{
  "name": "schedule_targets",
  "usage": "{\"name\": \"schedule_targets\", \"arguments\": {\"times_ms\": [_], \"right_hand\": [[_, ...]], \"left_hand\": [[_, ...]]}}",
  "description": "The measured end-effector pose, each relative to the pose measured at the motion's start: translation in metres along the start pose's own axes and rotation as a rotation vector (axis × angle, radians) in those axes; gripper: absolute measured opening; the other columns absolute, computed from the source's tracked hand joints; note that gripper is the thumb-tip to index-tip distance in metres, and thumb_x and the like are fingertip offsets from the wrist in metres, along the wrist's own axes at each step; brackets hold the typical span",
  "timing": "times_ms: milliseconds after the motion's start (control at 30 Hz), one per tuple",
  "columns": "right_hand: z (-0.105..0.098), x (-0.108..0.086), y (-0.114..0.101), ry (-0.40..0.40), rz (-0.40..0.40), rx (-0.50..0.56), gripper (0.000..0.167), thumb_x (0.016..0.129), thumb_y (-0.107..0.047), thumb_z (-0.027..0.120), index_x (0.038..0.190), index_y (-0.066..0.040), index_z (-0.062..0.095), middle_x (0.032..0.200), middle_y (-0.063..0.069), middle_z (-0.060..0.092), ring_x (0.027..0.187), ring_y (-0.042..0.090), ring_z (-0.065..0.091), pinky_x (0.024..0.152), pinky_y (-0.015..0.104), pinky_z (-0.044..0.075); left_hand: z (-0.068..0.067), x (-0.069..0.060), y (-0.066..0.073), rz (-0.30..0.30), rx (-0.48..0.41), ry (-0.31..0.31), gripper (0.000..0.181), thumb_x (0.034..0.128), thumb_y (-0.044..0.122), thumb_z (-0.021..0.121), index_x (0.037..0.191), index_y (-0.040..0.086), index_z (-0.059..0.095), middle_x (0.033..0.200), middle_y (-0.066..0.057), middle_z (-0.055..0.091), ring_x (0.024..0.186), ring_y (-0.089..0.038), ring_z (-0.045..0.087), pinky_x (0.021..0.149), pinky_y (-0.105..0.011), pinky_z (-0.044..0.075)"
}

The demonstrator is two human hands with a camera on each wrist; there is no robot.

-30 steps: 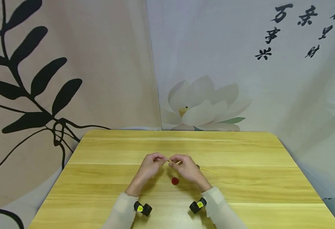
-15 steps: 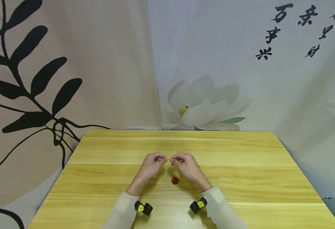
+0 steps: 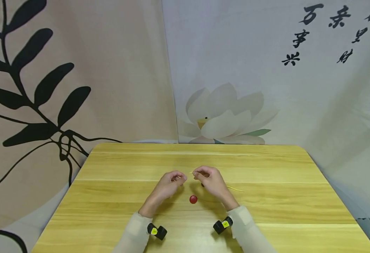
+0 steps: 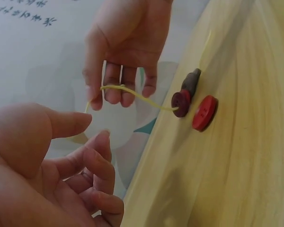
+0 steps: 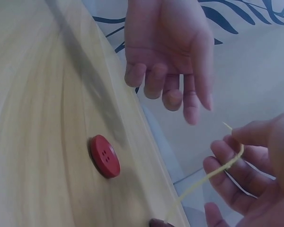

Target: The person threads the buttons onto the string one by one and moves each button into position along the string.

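My right hand (image 3: 211, 181) pinches a thin yellow string (image 4: 137, 94) close to its end, between thumb and forefinger. A short tip of it pokes out toward the left hand. From the pinch the string sags to a dark red button (image 4: 180, 105) that it passes through. Behind that button sits a grey-brown piece (image 4: 191, 81), with string trailing beyond. My left hand (image 3: 169, 184) hovers just left of the string's tip, thumb and forefinger apart, holding nothing. A loose bright red button (image 5: 105, 156) with several holes lies flat on the table, nearer the person than both hands.
The wooden table (image 3: 125, 211) spreads out around both hands. A yellow string tail (image 3: 235, 189) lies to the right of the right wrist. Printed cloth hangings (image 3: 125, 70) stand behind the table's far edge. Each wrist carries a small black camera (image 3: 223, 225).
The hands, almost touching at the string earlier, have come apart. My right hand has moved right and slightly away with the string's end; my left hand has let go of it.
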State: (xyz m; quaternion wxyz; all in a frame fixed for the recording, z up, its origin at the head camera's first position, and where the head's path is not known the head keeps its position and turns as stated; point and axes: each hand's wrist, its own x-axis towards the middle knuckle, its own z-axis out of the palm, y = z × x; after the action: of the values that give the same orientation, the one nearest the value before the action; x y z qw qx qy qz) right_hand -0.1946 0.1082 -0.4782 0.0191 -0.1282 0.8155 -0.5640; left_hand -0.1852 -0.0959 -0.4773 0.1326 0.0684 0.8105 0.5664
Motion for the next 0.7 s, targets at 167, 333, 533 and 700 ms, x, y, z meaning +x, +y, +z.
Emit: {"name": "schedule_targets", "arguments": {"times_ms": [167, 333, 533, 700], "right_hand": [[-0.002, -0.002, -0.006, 0.012, 0.034, -0.001, 0.013, 0.096, -0.005, 0.061, 0.101, -0.006, 0.073, 0.092, 0.015, 0.072, 0.081, 0.020, 0.065, 0.062, 0.028, 0.052], [-0.008, -0.009, -0.030, -0.015, 0.055, 0.021, 0.015, 0.096, 0.000, 0.058, 0.102, -0.001, 0.072, 0.096, 0.020, 0.070, 0.084, 0.020, 0.064, 0.068, 0.037, 0.056], [-0.008, -0.004, -0.004, -0.033, 0.077, 0.075, 0.014, 0.095, -0.009, 0.065, 0.103, -0.002, 0.073, 0.103, 0.016, 0.071, 0.093, 0.030, 0.066, 0.078, 0.050, 0.057], [-0.010, -0.005, 0.005, -0.048, 0.090, 0.094, 0.020, 0.095, -0.013, 0.066, 0.107, 0.002, 0.072, 0.107, 0.020, 0.070, 0.096, 0.034, 0.066, 0.079, 0.046, 0.058]], "left_hand": [[0.003, -0.001, -0.004, 0.023, 0.034, -0.043, 0.025, 0.0992, 0.027, 0.060, 0.110, 0.005, 0.067, 0.099, -0.017, 0.065, 0.080, -0.028, 0.058, 0.063, -0.031, 0.044], [0.008, -0.002, -0.010, 0.038, 0.082, -0.124, 0.020, 0.0961, 0.018, 0.063, 0.109, 0.004, 0.067, 0.091, -0.013, 0.064, 0.074, -0.021, 0.056, 0.060, -0.029, 0.044], [0.014, -0.004, -0.016, 0.064, 0.139, -0.177, 0.023, 0.0881, 0.015, 0.072, 0.107, 0.003, 0.067, 0.084, -0.005, 0.062, 0.073, -0.016, 0.053, 0.063, -0.029, 0.043], [0.020, -0.006, -0.017, 0.045, 0.194, -0.213, 0.024, 0.0891, 0.023, 0.074, 0.105, 0.007, 0.067, 0.082, -0.004, 0.061, 0.069, -0.015, 0.052, 0.061, -0.029, 0.042]]}}
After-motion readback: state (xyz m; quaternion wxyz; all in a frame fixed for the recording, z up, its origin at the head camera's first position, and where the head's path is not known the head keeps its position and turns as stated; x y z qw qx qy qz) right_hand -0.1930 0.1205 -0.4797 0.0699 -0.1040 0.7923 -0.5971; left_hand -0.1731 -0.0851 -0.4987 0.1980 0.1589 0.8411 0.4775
